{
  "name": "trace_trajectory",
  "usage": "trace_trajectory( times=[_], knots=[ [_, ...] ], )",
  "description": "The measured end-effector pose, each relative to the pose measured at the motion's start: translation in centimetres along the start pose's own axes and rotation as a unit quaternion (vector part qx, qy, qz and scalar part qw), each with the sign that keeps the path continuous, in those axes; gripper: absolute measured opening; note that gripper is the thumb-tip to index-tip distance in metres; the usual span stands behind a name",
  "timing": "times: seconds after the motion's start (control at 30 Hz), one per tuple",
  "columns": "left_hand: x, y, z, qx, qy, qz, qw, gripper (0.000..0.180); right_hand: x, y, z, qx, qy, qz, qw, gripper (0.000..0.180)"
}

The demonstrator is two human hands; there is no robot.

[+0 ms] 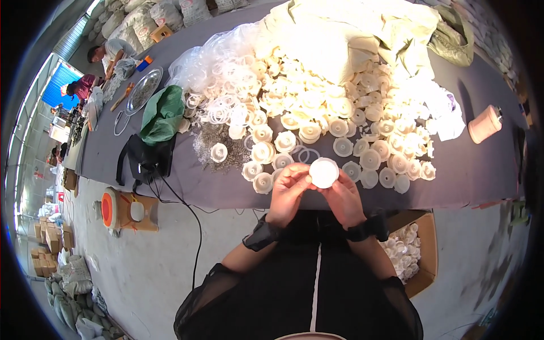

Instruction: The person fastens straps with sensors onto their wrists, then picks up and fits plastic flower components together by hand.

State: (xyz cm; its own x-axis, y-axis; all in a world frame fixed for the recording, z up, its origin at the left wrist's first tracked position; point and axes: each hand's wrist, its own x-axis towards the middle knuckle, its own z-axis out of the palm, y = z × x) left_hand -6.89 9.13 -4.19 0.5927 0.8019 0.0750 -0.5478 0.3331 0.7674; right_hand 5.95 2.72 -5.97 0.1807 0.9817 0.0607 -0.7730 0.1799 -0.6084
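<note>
Between my two hands, just over the table's near edge, I hold a round white plastic cap (324,173). The fingers of my left hand (291,187) pinch its left side. My right hand (342,195) grips it from the lower right. Beyond my hands spread many cream-coloured round plastic parts (309,131), some loose and some heaped. Clear white plastic rings (229,105) lie piled to the left of them. A mound of small metal springs (212,141) sits nearer, with one round part resting on it.
A green bag (162,115), a black bag (148,157) with a cable and a metal tray (144,90) lie on the left. A thread spool (485,124) stands at the right. Below the table are a cardboard box (426,255) of white parts and an orange-topped stool (107,207). People work far left.
</note>
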Motion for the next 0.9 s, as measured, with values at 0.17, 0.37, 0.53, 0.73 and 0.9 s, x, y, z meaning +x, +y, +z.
trace_trajectory(
  times=[0.17,0.37,0.53,0.73,0.9],
  knots=[
    [3.8,3.3,-5.1,0.247,0.103,0.154,0.951,0.008,-0.3,-4.1,-0.9,-0.285,0.102,-0.106,0.947,0.029],
    [9.6,7.4,-13.4,0.640,0.234,0.235,0.694,0.019,1.4,-11.1,-3.4,-0.644,0.204,-0.158,0.720,0.031],
    [10.8,7.8,-16.4,0.800,0.207,0.191,0.530,0.013,1.0,-10.1,-3.0,-0.667,0.236,-0.173,0.685,0.032],
    [9.4,8.0,-16.2,0.824,0.200,0.197,0.492,0.012,0.5,-7.7,-5.3,-0.612,0.219,-0.193,0.735,0.027],
    [9.2,8.0,-16.7,0.831,0.164,0.127,0.515,0.028,1.0,-6.3,-3.3,-0.655,0.182,-0.234,0.695,0.024]
  ],
)
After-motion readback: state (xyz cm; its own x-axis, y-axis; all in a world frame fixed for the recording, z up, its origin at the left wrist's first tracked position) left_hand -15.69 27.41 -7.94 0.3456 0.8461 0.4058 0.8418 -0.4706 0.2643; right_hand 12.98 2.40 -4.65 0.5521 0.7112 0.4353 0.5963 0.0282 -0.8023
